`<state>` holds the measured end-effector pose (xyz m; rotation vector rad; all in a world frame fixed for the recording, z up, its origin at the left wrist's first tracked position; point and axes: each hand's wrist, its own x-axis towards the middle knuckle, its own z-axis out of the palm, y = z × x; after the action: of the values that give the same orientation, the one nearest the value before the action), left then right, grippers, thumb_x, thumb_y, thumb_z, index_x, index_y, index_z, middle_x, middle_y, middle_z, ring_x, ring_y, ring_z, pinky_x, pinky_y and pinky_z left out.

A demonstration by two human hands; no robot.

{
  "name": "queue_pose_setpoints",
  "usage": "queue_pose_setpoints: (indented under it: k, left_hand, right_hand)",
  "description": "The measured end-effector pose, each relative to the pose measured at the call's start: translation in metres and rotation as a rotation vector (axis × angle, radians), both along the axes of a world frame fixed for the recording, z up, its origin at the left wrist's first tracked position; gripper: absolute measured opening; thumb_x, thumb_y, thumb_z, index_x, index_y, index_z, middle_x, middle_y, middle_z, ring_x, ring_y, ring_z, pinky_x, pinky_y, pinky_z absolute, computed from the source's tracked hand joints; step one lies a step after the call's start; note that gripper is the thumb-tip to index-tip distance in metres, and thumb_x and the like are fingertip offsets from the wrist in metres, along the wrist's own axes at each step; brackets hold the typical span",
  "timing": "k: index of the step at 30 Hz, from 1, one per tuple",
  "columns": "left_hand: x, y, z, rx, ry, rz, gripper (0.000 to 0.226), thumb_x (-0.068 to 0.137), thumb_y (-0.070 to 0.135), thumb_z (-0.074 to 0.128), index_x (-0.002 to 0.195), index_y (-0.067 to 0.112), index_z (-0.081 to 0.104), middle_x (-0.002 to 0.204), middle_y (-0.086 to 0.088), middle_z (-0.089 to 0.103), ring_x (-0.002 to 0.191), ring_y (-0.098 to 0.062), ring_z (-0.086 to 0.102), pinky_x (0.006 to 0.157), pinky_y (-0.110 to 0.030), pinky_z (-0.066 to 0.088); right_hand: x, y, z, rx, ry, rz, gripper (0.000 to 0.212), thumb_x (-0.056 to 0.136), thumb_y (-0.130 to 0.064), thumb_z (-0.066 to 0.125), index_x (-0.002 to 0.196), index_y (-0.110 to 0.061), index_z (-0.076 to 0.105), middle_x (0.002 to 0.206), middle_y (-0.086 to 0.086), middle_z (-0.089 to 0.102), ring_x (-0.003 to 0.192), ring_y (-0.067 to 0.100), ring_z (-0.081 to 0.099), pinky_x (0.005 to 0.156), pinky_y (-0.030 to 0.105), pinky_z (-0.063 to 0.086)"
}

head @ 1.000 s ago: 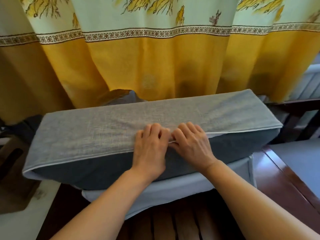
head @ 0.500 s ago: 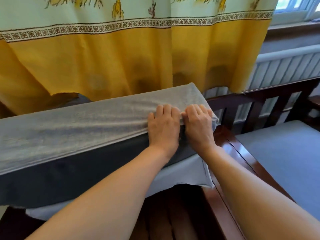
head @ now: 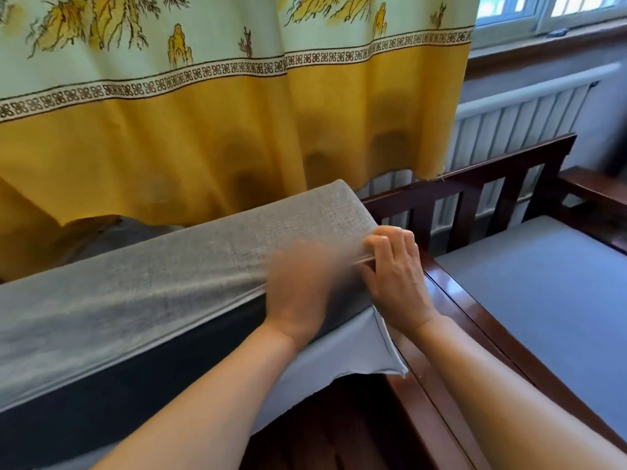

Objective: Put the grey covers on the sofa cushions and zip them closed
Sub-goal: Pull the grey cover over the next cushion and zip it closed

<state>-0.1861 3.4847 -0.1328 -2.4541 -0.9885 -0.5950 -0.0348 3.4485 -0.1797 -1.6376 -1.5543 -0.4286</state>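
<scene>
**Gripping the cover edge at the cushion's right end**

Standing on its long side, the sofa cushion (head: 84, 395) rests on the wooden sofa frame (head: 451, 337), and everything else is placed from it. The grey cover (head: 190, 266) is drawn over its top face and down onto the near side, where dark fabric shows below the cover's edge. At the cushion's right end, the right hand (head: 395, 276) curls its fingers (head: 383, 244) over the corner of the cover, thumb underneath, pinching the edge. Just left of it, the left hand (head: 302, 286) lies on the cover's near edge; it is blurred, so I cannot tell how its fingers lie. Under the cushion hangs a pale grey cloth (head: 339, 354). Behind the cushion hangs a yellow curtain (head: 203, 137). Right of the cushion, past the frame's rail, lies a flat grey seat cushion (head: 543, 300).
</scene>
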Motion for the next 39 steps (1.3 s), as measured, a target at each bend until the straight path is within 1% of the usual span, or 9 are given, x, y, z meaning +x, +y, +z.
queue_pose_setpoints:
  k: [4,8,13,15,20,23,30,35,39]
  left_hand:
    - [0.016,-0.006,0.001,-0.024,-0.016,0.005,0.022,0.065,0.000,0.048,0.078,0.013,0.060,0.070,-0.007,0.059,0.063,-0.028,0.056,0.050,-0.030,0.036]
    - [0.023,0.006,0.001,-0.074,0.023,0.103,0.030,0.081,0.004,0.029,0.086,0.016,0.056,0.073,-0.003,0.060,0.065,-0.024,0.059,0.050,-0.027,0.026]
    - [0.032,0.013,-0.003,-0.062,-0.054,0.196,0.022,0.067,-0.011,0.059,0.072,0.010,0.056,0.060,-0.008,0.055,0.051,-0.028,0.053,0.048,-0.025,0.027]
    - [0.037,0.017,-0.011,0.000,-0.086,0.225,0.027,0.063,-0.008,0.063,0.082,0.010,0.053,0.071,-0.010,0.055,0.062,-0.029,0.051,0.051,-0.028,0.028]
    - [0.072,0.009,-0.041,0.015,-0.118,0.347,0.070,0.058,0.005,0.063,0.118,0.015,0.027,0.118,-0.013,0.028,0.108,-0.034,0.032,0.089,-0.053,0.036]
    - [0.090,0.000,-0.066,-0.029,-0.057,0.391,0.082,0.077,0.020,0.055,0.144,0.018,0.008,0.151,-0.016,0.014,0.141,-0.038,0.012,0.105,-0.066,0.016]
    - [0.071,0.005,-0.090,0.081,0.065,0.265,0.083,0.078,-0.001,0.047,0.148,0.013,0.004,0.155,-0.002,0.000,0.142,-0.030,-0.002,0.103,-0.066,0.019]
    - [0.052,0.009,-0.116,0.084,0.270,0.180,0.082,0.071,0.000,0.042,0.148,0.012,0.017,0.157,0.004,0.003,0.141,-0.025,0.006,0.105,-0.057,0.028]
    - [0.045,0.003,-0.138,0.003,0.268,0.212,0.079,0.070,0.002,0.043,0.146,0.014,0.028,0.154,0.006,0.004,0.140,-0.018,0.010,0.104,-0.057,0.028]
  right_hand:
    - [0.018,-0.006,0.000,-0.065,0.259,-0.002,0.011,0.090,-0.011,0.052,0.101,-0.011,0.050,0.098,0.009,0.053,0.074,0.027,0.056,0.057,0.030,0.045]
    - [0.023,0.013,0.013,-0.037,0.099,-0.086,0.018,0.081,0.004,0.062,0.080,-0.009,0.050,0.070,0.008,0.053,0.050,0.025,0.046,0.046,0.015,0.021]
    - [0.029,0.014,0.004,0.027,0.058,-0.044,0.022,0.070,0.013,0.068,0.071,-0.002,0.052,0.061,0.011,0.052,0.045,0.027,0.045,0.041,0.026,0.036]
    - [0.033,0.017,0.004,0.015,0.047,0.002,0.020,0.071,0.013,0.067,0.071,-0.001,0.053,0.062,0.011,0.053,0.046,0.026,0.046,0.039,0.028,0.038]
    - [0.049,0.029,0.008,-0.106,0.148,0.146,0.015,0.085,0.002,0.055,0.098,-0.005,0.053,0.098,0.011,0.054,0.079,0.028,0.054,0.054,0.037,0.045]
    - [0.054,0.026,-0.008,-0.207,0.262,0.320,0.046,0.086,-0.002,0.054,0.129,-0.011,0.040,0.124,0.010,0.044,0.102,0.029,0.053,0.070,0.043,0.050]
    - [0.073,0.021,-0.071,-0.501,0.379,0.366,0.061,0.090,-0.002,0.050,0.145,-0.020,0.029,0.145,0.001,0.041,0.128,0.021,0.043,0.103,0.037,0.041]
    - [0.071,0.019,-0.106,-0.572,0.608,0.404,0.065,0.088,0.012,0.046,0.143,-0.022,0.035,0.140,0.005,0.047,0.128,0.022,0.045,0.104,0.038,0.043]
    - [0.069,0.025,-0.122,-0.535,0.700,0.408,0.056,0.092,0.009,0.040,0.140,-0.020,0.040,0.134,0.007,0.053,0.123,0.021,0.050,0.102,0.038,0.045]
